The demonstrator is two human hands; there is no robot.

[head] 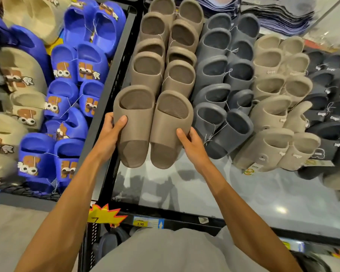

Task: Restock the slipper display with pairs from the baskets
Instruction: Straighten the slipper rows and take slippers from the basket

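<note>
Left hand [108, 135], right hand [192, 145] grip brown slippers [135, 122]; tag [140, 223] reads 8.90.

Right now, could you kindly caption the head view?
Left hand and right hand hold a taupe slipper pair at its matching row.

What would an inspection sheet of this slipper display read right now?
Surface: glossy grey shelf, reflective in front of the rows.
Job's things: brown slipper pair held side by side at the front of the brown row; dark grey row, beige row and black row alongside.
Clutter: loose tag strings on several slippers.
Grips: left grip holds the pair's left edge; right grip holds its right edge.
Cables: nothing seen.
Surroundings: blue cartoon slippers on the rack to the left; price label on the shelf front.
</note>
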